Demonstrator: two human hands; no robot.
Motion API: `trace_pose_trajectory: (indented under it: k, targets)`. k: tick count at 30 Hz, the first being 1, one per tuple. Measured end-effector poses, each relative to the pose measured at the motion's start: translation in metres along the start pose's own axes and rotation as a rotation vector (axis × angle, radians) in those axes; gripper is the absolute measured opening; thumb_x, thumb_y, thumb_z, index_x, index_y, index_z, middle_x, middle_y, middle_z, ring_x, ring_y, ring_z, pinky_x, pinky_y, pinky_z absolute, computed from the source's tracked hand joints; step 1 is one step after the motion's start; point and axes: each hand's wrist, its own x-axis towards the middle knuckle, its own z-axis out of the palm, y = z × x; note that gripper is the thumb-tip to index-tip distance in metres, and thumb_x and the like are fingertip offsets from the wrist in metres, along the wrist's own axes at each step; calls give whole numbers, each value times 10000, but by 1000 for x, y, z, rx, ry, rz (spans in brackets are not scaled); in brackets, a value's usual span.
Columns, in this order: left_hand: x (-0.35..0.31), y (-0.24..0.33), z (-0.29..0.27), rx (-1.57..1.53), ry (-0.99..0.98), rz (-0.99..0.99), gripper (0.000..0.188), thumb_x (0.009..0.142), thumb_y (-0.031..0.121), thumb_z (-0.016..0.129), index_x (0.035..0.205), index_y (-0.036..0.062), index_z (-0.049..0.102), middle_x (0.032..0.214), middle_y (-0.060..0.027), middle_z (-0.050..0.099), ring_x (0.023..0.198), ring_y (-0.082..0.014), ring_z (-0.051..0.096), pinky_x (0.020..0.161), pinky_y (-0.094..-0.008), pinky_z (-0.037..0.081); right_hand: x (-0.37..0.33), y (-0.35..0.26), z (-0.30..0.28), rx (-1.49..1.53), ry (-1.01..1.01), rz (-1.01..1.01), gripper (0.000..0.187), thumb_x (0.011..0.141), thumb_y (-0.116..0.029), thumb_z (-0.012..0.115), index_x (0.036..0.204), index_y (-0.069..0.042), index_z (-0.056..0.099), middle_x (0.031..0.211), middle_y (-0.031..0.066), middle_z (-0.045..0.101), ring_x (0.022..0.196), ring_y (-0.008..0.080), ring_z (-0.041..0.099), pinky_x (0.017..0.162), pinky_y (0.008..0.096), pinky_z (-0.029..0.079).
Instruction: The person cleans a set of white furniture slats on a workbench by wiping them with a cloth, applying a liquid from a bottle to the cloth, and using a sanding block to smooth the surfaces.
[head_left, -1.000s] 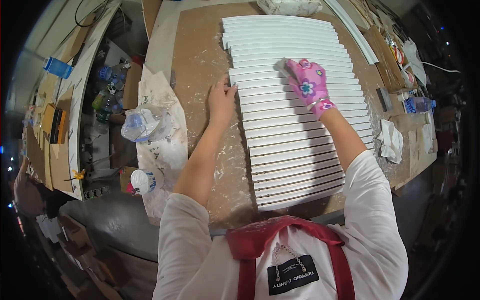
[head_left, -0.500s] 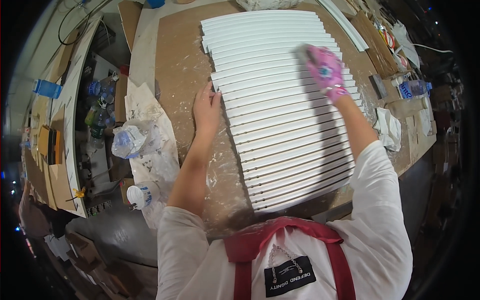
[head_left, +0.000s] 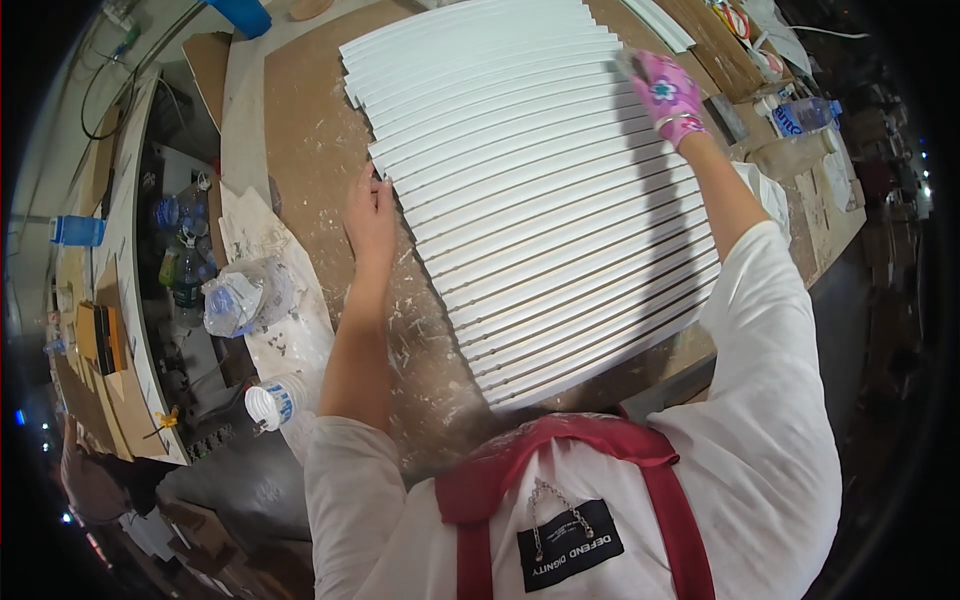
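White slats (head_left: 500, 190), long and narrow, lie side by side in a large stack of rows on a brown board. My left hand (head_left: 371, 220) rests at their left ends, fingers stretched out and touching the edge. A pink flowered glove covers my right hand (head_left: 668, 95), which is over the right ends of the upper slats with its fingers bent together. Something greyish shows at the gloved fingertips, too small and blurred to name. The hand's underside is hidden.
The brown board (head_left: 300, 130) carries white specks. On its left are a stained cloth (head_left: 262, 350), a clear plastic bag (head_left: 240, 300) and a white tub (head_left: 275, 402). Plastic bottles (head_left: 805, 115) and a dark block (head_left: 724, 118) stand on the right. More strips (head_left: 655, 25) lie beyond.
My right hand has moved outward to the right, toward the slat ends. My left hand stays at the left edge. The whole view has shifted a little.
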Motion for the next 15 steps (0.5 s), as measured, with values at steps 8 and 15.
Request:
trace_pose_trajectory:
  k: [8,15]
  targets:
    - [-2,0,-15,22,29,40,357,906,166,594,1222,1,572,938,-123,574,803,-230,583,727,-336,482,-65,-92,2,137,57,-525,168,853,-218,563,1008,-181,616,718,67,618,641,244,623,597,391,509]
    - [3,12,-10,-222,-53,-125,433,917,141,558,1323,15,479,1116,-125,573,927,-194,578,816,-315,477,-73,-149,-14,293,83,-460,206,884,-317,560,1032,-178,593,801,89,649,744,265,641,681,419,506]
